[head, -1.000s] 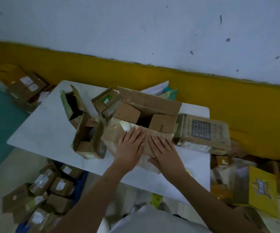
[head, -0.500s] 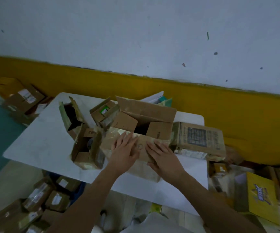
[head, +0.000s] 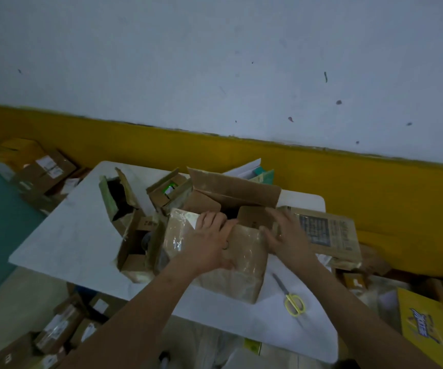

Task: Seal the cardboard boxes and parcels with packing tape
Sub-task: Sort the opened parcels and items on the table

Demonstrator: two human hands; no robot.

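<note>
Cardboard box point(head: 241, 251) at mid-counter point(head: 68, 235), top flaps not yet closed, no tape in view.
Opened small boxes point(head: 124, 206) just left of it. Left hand point(head: 209, 243) flat, fingers straight, pressing the near flap down; right hand point(head: 287, 238) spread against the right side flap. Best to tuck side flaps first, then meet near and far flaps squarely and hold the seam. Scissors point(head: 293, 302) near the box's right.

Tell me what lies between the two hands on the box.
The head view shows only cardboard there: the near flap of the open box, shiny with tape, spans the gap between the left hand and the right hand.
</note>
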